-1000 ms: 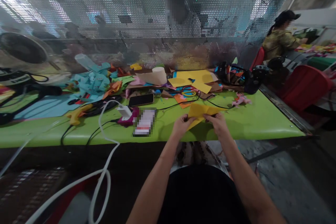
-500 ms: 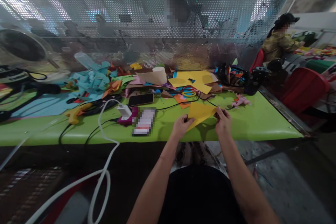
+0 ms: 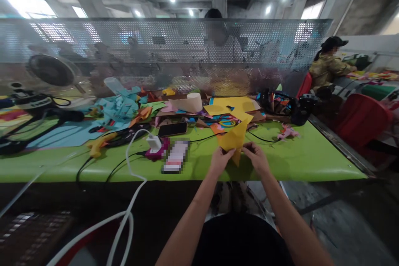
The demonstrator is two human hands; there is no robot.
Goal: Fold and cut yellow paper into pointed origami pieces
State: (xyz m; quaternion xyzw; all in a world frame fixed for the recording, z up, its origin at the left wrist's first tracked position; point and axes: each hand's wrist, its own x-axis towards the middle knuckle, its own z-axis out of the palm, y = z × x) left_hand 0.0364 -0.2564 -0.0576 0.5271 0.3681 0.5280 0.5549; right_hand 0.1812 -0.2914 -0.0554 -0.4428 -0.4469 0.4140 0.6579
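A sheet of yellow paper (image 3: 233,138), bent and standing partly upright, is held above the front of the green table. My left hand (image 3: 221,160) pinches its lower left part between thumb and fingers. On the other side, my right hand (image 3: 256,158) has its fingertips closed at the paper's right edge. Behind the sheet lie more yellow paper (image 3: 246,103) and yellow-handled scissors (image 3: 227,124). A pink paper figure (image 3: 287,131) rests to the right of my hands.
Left of my hands are a phone with a lit screen (image 3: 176,157), a dark phone (image 3: 172,129), a purple power strip (image 3: 156,152) and a yellow glue gun (image 3: 101,144). Cables cross the green table (image 3: 296,166). A perforated metal screen (image 3: 174,56) stands behind. A co-worker (image 3: 328,64) sits at right.
The yellow paper has gone from a spread, tilted sheet to a bent, more upright shape. My hands have come closer together. The camera view has tipped upward.
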